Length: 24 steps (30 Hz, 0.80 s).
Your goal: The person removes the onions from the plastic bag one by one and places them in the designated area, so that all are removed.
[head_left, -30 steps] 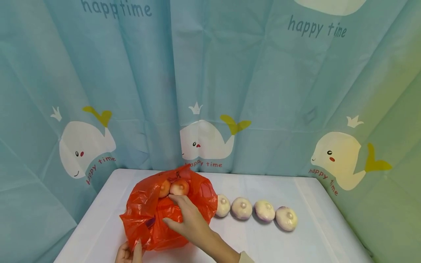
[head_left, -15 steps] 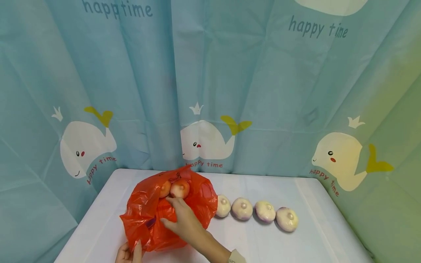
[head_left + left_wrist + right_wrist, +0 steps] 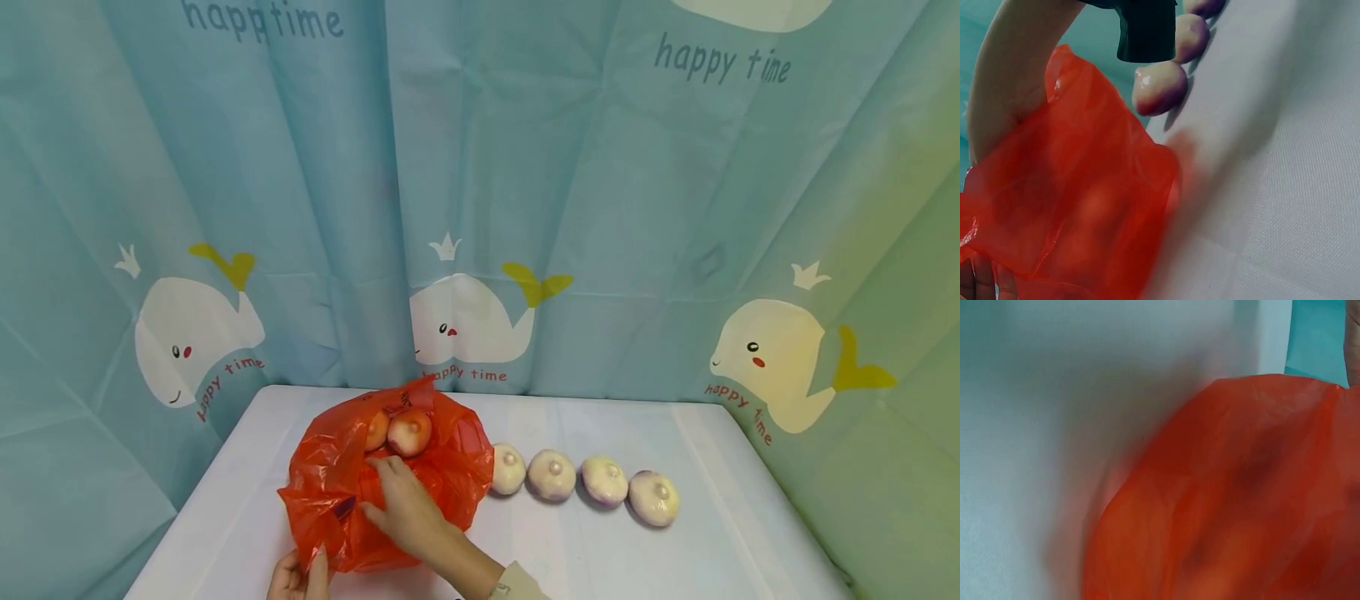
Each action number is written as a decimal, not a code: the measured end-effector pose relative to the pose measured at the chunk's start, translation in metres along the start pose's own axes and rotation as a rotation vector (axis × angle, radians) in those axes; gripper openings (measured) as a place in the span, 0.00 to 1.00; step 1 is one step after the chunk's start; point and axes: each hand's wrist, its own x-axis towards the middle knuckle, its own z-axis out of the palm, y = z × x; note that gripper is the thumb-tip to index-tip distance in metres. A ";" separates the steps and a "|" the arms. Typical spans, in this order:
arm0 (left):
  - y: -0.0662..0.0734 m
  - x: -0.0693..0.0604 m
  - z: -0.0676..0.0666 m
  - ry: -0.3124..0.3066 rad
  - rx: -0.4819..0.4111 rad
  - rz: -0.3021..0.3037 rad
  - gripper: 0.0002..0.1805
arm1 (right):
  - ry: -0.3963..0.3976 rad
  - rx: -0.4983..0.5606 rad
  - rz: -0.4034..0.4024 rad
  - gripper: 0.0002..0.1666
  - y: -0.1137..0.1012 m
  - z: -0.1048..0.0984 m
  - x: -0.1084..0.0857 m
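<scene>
A thin red plastic bag [image 3: 318, 475] stands at the left of the white table with its mouth gaping. Two round bulbs [image 3: 409, 433] show inside it near the back, tinted orange by the bag. At the bag's near left edge, my left hand [image 3: 298, 577] pinches the rim between thumb and fingers. My right hand [image 3: 411, 510] reaches into the mouth, just in front of those bulbs, thumb apart from the fingers; nothing shows between them. In the left wrist view the right hand is hidden behind the red film [image 3: 1097, 187]. A dark purple patch [image 3: 343, 507] lies near the bag's left side.
Several white-and-purple bulbs, like onions or turnips, run in a row right of the bag; the last bulb [image 3: 653, 498] lies farthest right. The nearest bulb [image 3: 508, 469] is partly covered by the bag. A blue whale-print curtain [image 3: 480, 208] hangs behind the white table [image 3: 600, 558].
My right hand has drawn slightly back toward me and left, away from the bulbs inside the bag. My left hand keeps its pinch on the rim, having shifted barely rightward.
</scene>
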 end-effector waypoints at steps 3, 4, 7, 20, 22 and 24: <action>-0.005 0.002 -0.002 -0.010 0.017 0.003 0.15 | 0.039 -0.083 -0.056 0.36 -0.001 0.007 0.000; -0.007 0.003 -0.002 -0.015 0.025 0.006 0.16 | 0.050 -0.104 -0.068 0.36 -0.001 0.009 0.001; -0.015 0.007 -0.004 -0.023 0.040 0.003 0.16 | 0.048 -0.140 -0.076 0.37 -0.001 0.014 0.002; -0.004 0.000 -0.002 0.005 -0.041 0.038 0.10 | -0.150 -0.438 -0.017 0.44 -0.006 0.028 0.007; -0.001 -0.002 -0.002 0.006 -0.087 0.054 0.05 | -0.169 -0.450 -0.035 0.44 -0.007 0.028 0.008; 0.000 -0.003 -0.001 0.006 -0.102 0.058 0.04 | -0.192 -0.463 -0.056 0.44 -0.008 0.027 0.010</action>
